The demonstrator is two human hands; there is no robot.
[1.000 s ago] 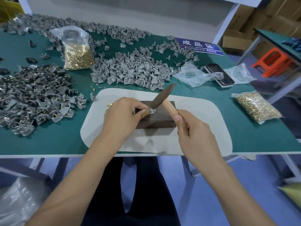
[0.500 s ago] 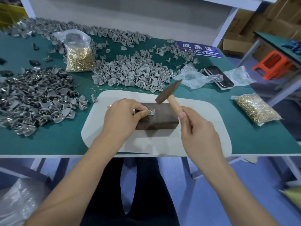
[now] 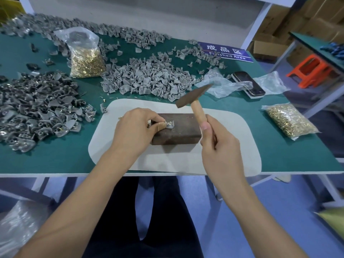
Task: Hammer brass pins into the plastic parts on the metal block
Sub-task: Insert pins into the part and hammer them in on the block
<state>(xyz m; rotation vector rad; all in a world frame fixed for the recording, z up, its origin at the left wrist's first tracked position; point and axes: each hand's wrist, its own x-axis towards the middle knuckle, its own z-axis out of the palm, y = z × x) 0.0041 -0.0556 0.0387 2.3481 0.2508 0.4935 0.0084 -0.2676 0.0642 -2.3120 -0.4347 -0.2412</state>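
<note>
Hammer is raised in my right hand, gripped by the handle; my left hand pinches the plastic part on the metal block. I should strike straight, away from my fingertips.

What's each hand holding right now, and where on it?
Right hand grips the hammer low on its wooden handle. Left hand pinches the plastic part at its left edge, on the metal block.

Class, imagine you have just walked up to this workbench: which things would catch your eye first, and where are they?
At the centre, the right hand holds a hammer raised over a dark metal block, where the left hand pinches a small plastic part. Heaps of grey parts lie behind, with a bag of brass pins at the right.
</note>
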